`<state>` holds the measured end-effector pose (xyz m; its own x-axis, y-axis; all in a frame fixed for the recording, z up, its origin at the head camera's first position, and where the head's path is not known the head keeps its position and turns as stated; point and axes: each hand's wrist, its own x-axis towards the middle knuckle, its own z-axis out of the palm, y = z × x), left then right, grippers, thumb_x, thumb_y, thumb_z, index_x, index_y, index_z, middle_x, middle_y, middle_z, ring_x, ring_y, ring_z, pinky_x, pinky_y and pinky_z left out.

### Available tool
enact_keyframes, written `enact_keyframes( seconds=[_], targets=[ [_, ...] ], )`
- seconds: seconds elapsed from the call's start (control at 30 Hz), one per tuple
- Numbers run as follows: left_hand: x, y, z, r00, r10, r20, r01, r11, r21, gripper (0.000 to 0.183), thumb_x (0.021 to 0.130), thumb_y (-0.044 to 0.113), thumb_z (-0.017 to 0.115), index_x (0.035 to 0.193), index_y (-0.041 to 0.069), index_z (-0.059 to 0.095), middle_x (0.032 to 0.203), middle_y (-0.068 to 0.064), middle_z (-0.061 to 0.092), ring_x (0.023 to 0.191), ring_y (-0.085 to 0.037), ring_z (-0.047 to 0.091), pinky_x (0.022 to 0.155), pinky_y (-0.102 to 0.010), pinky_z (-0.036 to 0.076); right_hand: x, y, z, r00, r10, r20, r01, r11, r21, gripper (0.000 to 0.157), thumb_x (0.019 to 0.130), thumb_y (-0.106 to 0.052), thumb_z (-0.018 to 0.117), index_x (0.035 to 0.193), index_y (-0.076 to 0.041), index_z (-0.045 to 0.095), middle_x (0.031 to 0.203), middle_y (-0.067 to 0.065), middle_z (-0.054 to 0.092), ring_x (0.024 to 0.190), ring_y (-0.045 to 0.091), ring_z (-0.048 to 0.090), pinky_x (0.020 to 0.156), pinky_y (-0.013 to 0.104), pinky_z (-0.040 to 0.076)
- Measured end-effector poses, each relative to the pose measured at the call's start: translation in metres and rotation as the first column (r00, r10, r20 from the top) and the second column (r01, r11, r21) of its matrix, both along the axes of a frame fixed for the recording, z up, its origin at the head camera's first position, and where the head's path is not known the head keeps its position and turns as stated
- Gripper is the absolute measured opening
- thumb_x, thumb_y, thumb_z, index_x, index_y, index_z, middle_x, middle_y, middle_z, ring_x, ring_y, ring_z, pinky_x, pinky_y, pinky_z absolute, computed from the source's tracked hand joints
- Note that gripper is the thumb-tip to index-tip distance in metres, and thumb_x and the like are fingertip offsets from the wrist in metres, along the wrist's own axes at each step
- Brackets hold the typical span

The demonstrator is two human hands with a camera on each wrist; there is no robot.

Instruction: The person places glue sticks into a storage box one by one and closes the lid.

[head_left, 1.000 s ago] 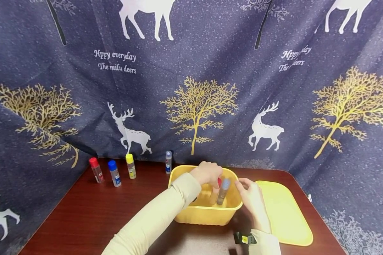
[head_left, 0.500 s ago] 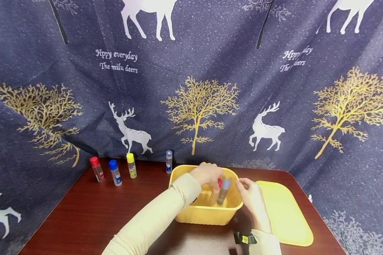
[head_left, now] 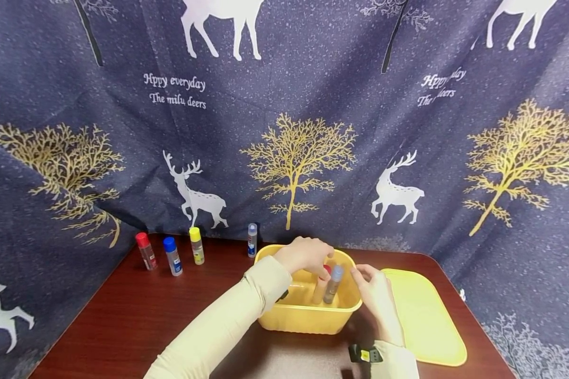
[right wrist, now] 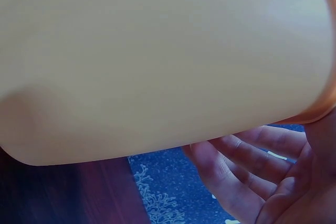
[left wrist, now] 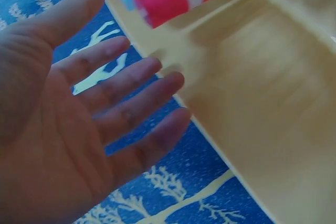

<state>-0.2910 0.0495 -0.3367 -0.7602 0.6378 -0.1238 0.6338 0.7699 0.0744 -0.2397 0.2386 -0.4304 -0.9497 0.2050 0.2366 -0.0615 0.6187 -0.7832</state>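
My left hand (head_left: 308,255) is over the yellow plastic box (head_left: 308,320), its fingers spread and holding nothing in the left wrist view. Near its fingertips in the box stands a small clear bottle with a red cap (left wrist: 163,2). Right beside that leans a similar bottle with a pale blue cap (head_left: 334,281). At the box's right end my right hand (head_left: 376,295) holds the rim. In the right wrist view its fingers (right wrist: 220,174) lie along the outer wall, while the thumb tip is out of sight.
On the dark red table (head_left: 189,310) stand bottles with a red cap (head_left: 146,251), a blue cap (head_left: 173,256) and a yellow cap (head_left: 196,246). Another pale-capped bottle (head_left: 252,240) stands behind the box. The yellow lid (head_left: 424,316) lies to the right, and a patterned cloth (head_left: 313,79) hangs behind.
My left hand has let go of the red-capped bottle and drawn slightly up and left, leaving more of it visible. My right hand stays at the rim.
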Motion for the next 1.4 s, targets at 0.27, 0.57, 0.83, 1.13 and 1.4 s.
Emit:
enact_keyframes(
  seconds=[0.27, 0.57, 0.83, 1.13, 1.4],
  targets=[
    [0.009, -0.024, 0.022, 0.997, -0.027, 0.073, 0.021, 0.996, 0.083, 0.070, 0.083, 0.050, 0.074, 0.142, 0.020, 0.051, 0.137, 0.001, 0.055, 0.128, -0.020, 0.047, 0.100, -0.040, 0.042, 0.000, 0.001, 0.001, 1.000, 0.001, 0.012, -0.001, 1.000, -0.011, 0.030, 0.098, -0.027, 0.061, 0.112, -0.003, 0.070, 0.107, 0.017, 0.071, 0.100, 0.031, 0.067, 0.088, 0.047, 0.050],
    [0.010, -0.063, 0.030, 0.991, 0.030, 0.128, -0.062, 0.966, 0.253, 0.083, 0.083, 0.054, 0.071, 0.152, 0.023, 0.036, 0.158, -0.007, 0.027, 0.148, -0.029, 0.010, 0.113, -0.055, 0.018, 0.001, 0.001, 0.001, 1.000, 0.000, 0.007, 0.000, 1.000, -0.006, 0.030, 0.098, -0.027, 0.061, 0.113, -0.002, 0.069, 0.107, 0.018, 0.070, 0.100, 0.031, 0.067, 0.088, 0.047, 0.050],
    [-0.002, -0.099, 0.022, 0.983, 0.097, 0.158, -0.149, 0.920, 0.364, 0.085, 0.084, 0.052, 0.071, 0.154, 0.021, 0.033, 0.160, -0.009, 0.021, 0.148, -0.030, 0.007, 0.113, -0.057, 0.016, 0.001, -0.001, 0.000, 1.000, -0.004, 0.018, 0.005, 1.000, -0.027, 0.028, 0.098, -0.026, 0.061, 0.111, -0.003, 0.070, 0.106, 0.016, 0.071, 0.097, 0.029, 0.068, 0.086, 0.045, 0.052],
    [-0.027, -0.134, -0.003, 0.965, 0.194, 0.178, -0.257, 0.841, 0.475, 0.077, 0.093, 0.050, 0.061, 0.154, 0.014, 0.031, 0.159, -0.016, 0.022, 0.147, -0.034, 0.008, 0.113, -0.057, 0.016, 0.001, -0.001, 0.001, 1.000, -0.001, 0.015, 0.001, 1.000, -0.023, 0.030, 0.098, -0.027, 0.061, 0.112, -0.002, 0.070, 0.105, 0.017, 0.071, 0.097, 0.030, 0.068, 0.086, 0.046, 0.052],
    [-0.047, -0.155, -0.034, 0.937, 0.299, 0.182, -0.349, 0.756, 0.554, 0.072, 0.097, 0.046, 0.056, 0.153, 0.009, 0.030, 0.156, -0.020, 0.025, 0.143, -0.039, 0.020, 0.109, -0.060, 0.023, 0.000, 0.000, -0.001, 1.000, -0.005, 0.021, 0.006, 0.999, -0.033, 0.030, 0.097, -0.027, 0.061, 0.112, -0.003, 0.070, 0.104, 0.016, 0.071, 0.095, 0.029, 0.068, 0.084, 0.045, 0.052]
  ],
)
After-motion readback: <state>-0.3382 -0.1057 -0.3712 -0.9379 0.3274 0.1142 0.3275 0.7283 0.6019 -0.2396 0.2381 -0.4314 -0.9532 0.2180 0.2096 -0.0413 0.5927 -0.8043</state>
